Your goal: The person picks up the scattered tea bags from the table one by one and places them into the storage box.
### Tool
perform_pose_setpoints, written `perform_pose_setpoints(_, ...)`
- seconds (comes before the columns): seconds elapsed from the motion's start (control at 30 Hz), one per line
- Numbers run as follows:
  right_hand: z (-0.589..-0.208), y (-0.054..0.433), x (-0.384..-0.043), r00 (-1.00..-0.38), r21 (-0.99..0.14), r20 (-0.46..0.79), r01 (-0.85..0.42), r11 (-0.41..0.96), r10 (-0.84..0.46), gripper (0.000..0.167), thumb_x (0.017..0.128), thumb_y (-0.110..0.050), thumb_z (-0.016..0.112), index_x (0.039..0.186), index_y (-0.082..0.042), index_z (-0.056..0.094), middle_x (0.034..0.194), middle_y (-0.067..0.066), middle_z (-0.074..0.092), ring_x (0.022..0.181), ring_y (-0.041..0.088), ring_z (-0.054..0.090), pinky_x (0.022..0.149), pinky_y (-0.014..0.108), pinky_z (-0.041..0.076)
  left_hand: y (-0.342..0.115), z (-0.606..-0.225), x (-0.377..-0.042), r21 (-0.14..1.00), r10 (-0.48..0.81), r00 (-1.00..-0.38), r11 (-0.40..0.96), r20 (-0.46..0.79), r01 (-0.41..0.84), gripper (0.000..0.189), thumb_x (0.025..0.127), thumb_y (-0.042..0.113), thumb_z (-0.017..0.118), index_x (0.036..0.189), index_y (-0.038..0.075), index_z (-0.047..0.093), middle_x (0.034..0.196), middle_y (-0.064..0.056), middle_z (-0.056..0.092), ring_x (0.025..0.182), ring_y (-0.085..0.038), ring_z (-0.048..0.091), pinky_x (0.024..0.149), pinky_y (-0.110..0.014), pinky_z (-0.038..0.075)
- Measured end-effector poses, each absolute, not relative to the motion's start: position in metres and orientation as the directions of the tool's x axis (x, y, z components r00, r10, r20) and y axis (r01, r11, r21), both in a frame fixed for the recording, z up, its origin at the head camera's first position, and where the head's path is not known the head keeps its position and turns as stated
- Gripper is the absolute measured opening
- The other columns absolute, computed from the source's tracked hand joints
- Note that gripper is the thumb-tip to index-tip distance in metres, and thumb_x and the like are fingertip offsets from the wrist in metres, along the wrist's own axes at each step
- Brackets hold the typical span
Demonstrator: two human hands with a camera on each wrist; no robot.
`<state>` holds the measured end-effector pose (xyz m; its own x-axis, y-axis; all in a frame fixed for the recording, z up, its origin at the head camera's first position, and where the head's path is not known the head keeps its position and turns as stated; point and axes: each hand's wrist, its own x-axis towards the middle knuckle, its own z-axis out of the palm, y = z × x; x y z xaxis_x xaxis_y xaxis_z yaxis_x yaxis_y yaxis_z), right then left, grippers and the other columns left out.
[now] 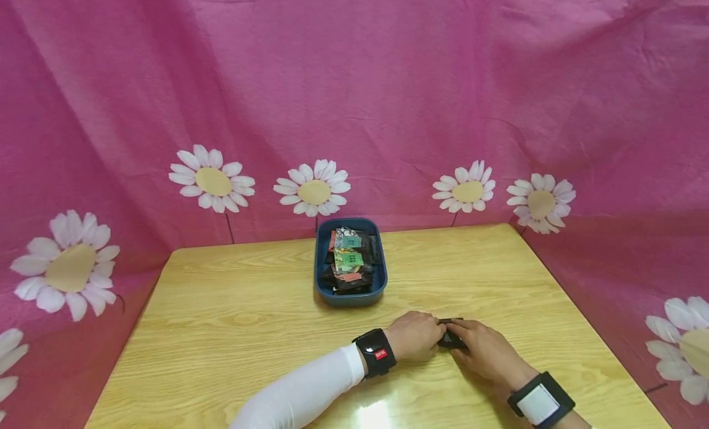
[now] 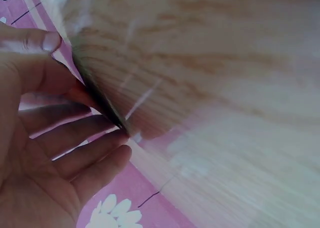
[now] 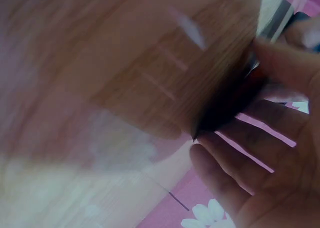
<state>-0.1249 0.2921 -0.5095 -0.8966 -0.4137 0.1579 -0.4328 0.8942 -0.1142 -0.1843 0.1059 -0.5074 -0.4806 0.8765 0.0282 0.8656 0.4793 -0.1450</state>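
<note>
A small black packet [image 1: 453,339] is between the two hands, low over the front right part of the table. My left hand [image 1: 414,336] pinches its left side; in the left wrist view the packet's dark edge [image 2: 104,102] shows along the fingertips. From the other side my right hand [image 1: 487,350] grips it, with fingers laid over its top. The right wrist view has the black packet [image 3: 226,100] blurred between thumb and fingers. Most of its face is hidden by the hands.
A blue rectangular tub [image 1: 350,300] with several dark packets [image 1: 349,260] bearing coloured labels stands at the table's back middle. The wooden table [image 1: 232,312] ends at a pink flowered cloth [image 1: 388,109] behind and at both sides.
</note>
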Motion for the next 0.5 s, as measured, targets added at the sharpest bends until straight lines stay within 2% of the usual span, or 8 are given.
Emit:
perform_pose_setpoints(0.13,-0.51,0.287,-0.126,-0.871,-0.101,0.212,-0.471,0.876,-0.443,0.035,0.081,-0.009,0.077,0.116,-0.007,0.07,0.112,0.007,0.073,0.1,0.023,0.07,0.084,0.041,0.056,0.104,-0.509,-0.183,-0.176,0.871,-0.485,0.491,0.076,0.853,0.007,0.09,0.031,0.065,0.089,0.025,0.068,0.083,0.011,0.07,0.074,-0.007,0.067,0.062,-0.024,0.051)
perform_pose_setpoints(0.27,-0.509,0.283,-0.13,-0.845,-0.134,0.313,-0.491,0.861,-0.433,0.027,0.086,-0.008,0.073,0.111,-0.016,0.073,0.103,-0.004,0.075,0.091,0.011,0.071,0.077,0.033,0.058,0.097,-0.504,-0.185,-0.197,0.86,-0.495,0.51,0.119,0.838,0.014,0.093,0.023,0.062,0.081,0.027,0.067,0.08,0.014,0.071,0.068,-0.005,0.066,0.056,-0.024,0.049)
perform_pose_setpoints(0.37,-0.502,0.279,-0.135,-0.822,-0.143,0.387,-0.502,0.853,-0.418,0.027,0.085,-0.009,0.074,0.111,-0.019,0.074,0.097,-0.006,0.076,0.085,0.008,0.071,0.07,0.03,0.057,0.088,-0.494,-0.19,-0.181,0.855,-0.494,0.517,0.158,0.836,0.019,0.097,0.021,0.058,0.08,0.026,0.066,0.079,0.015,0.07,0.067,-0.004,0.066,0.054,-0.024,0.049)
perform_pose_setpoints(0.5,-0.488,0.268,-0.145,-0.772,-0.098,0.447,-0.544,0.833,-0.452,0.029,0.085,-0.007,0.074,0.111,-0.017,0.074,0.095,-0.004,0.076,0.08,0.01,0.072,0.063,0.029,0.057,0.069,-0.476,-0.197,-0.176,0.843,-0.499,0.532,0.202,0.828,0.016,0.099,0.024,0.055,0.089,0.026,0.068,0.077,0.016,0.067,0.063,-0.002,0.063,0.052,-0.024,0.047)
